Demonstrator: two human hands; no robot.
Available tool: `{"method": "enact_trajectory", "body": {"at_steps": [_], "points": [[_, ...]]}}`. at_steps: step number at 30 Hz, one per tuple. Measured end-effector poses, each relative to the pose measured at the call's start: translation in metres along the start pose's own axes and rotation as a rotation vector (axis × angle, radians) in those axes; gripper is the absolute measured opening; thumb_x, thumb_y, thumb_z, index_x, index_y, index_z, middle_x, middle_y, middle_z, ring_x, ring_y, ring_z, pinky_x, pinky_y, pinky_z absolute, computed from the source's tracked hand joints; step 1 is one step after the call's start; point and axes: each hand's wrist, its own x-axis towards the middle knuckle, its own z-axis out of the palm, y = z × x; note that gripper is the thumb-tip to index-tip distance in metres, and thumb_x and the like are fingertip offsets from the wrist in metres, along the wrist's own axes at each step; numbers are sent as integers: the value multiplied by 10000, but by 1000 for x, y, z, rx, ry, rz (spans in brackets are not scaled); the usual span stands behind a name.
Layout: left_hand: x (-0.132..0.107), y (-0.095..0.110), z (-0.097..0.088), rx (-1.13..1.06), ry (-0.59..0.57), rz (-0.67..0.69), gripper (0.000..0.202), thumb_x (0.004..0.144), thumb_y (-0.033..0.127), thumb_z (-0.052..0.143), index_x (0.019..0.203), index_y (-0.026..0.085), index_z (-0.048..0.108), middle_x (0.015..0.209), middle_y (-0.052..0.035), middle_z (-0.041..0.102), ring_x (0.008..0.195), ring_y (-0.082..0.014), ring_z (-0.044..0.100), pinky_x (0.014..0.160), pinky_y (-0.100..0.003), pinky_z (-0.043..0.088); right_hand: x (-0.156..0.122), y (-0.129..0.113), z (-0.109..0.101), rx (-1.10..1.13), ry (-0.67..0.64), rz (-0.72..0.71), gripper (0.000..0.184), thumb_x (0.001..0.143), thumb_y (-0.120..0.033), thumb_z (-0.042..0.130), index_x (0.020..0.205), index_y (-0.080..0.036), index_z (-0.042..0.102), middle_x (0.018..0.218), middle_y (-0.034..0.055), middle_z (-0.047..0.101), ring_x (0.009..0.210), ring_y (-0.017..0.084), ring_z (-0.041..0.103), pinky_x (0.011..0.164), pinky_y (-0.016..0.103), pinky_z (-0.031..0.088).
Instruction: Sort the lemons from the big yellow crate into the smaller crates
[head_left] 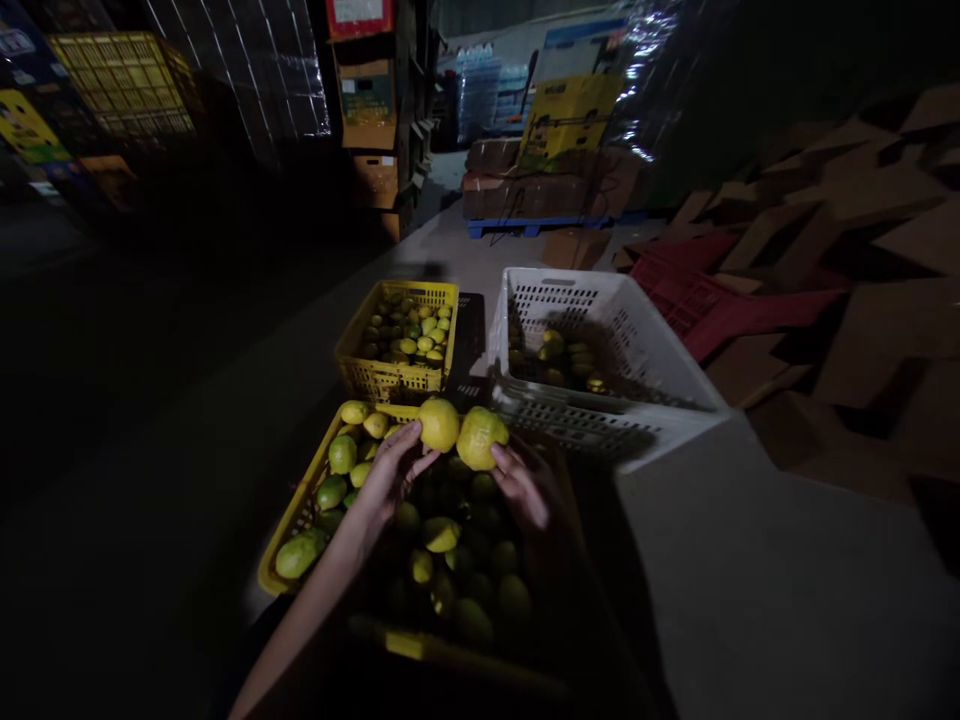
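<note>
My left hand [394, 468] holds a yellow lemon [439, 424] between thumb and fingers. Close beside it, another lemon [481, 438], yellow with a slight green tinge, is gripped by my right hand [523, 484]. Both fruits are raised above the near yellow crate [279, 535], which is full of yellow and green lemons [441, 534]. Shadow covers much of the crate's right side and my right forearm.
Beyond stands a smaller yellow crate [390, 380] of lemons. To its right, a large white crate [585, 412] has some lemons at the bottom. Cardboard boxes [862, 340] and a red crate [690, 290] lie heaped at right. A blue pallet [529, 228] carries boxes at the back.
</note>
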Motion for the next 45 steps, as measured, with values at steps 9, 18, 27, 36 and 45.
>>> {"method": "enact_trajectory", "body": {"at_steps": [9,18,27,36,45], "points": [[1,4,3,35,-11,72,364,670,468,830,868,210,666,986,-36,735,984,-217,694,962,-378,563,2,4,-1,-6,81,18,483,634,-427,862,1046,-243,690,1026,68,760,937,295,740,810,450,626],[3,2,0,107,-47,98,464,606,545,864,894,207,729,1024,-74,758,1090,-279,679,1019,-449,528,4,9,5,-92,49,35,593,466,-420,939,978,-194,740,1020,104,775,976,322,723,808,421,610],[-1,9,3,-1,31,-24,286,775,416,776,964,212,710,1044,-37,740,1091,-233,678,934,-319,573,-5,-2,8,42,-5,-6,431,628,-423,859,1001,-240,744,1012,69,778,996,306,720,853,421,590],[-1,13,8,-70,87,-47,177,900,200,610,1046,165,705,972,-30,750,924,-177,709,893,-310,590,6,4,-7,63,-39,100,426,647,-429,860,1019,-258,742,1102,73,762,995,291,724,836,405,593],[-2,4,2,140,-67,-13,445,784,437,776,1123,165,676,973,-87,756,875,-215,738,804,-306,604,2,5,0,59,-76,133,329,726,-433,803,992,-259,719,1052,88,766,960,289,739,783,415,632]]}}
